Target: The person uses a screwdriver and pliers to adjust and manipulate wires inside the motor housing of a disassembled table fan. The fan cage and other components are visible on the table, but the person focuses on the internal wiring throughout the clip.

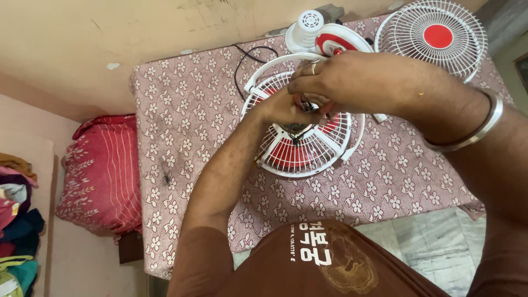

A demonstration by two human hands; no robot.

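Brown shirt (pixel 324 264) white print | both hands, left hand (pixel 283 107), right hand (pixel 335 82), pinch wires (pixel 300 135) | fan grille (pixel 302 148)

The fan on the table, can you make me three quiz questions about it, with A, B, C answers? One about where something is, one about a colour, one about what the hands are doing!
1. Where is the loose round fan guard?
A. at the far right corner of the table
B. on the floor
C. on the red pillow

2. What colour are the fan blades behind the white grille?
A. blue
B. red
C. green

3. What are the hands doing?
A. resting flat on the cloth
B. lifting the fan high
C. both working at the fan's middle

Answers:
1 A, the guard lies by the table's far right edge.
2 B, red shows through the bars.
3 C, the left hand and right hand meet over the hub with its dark wires.
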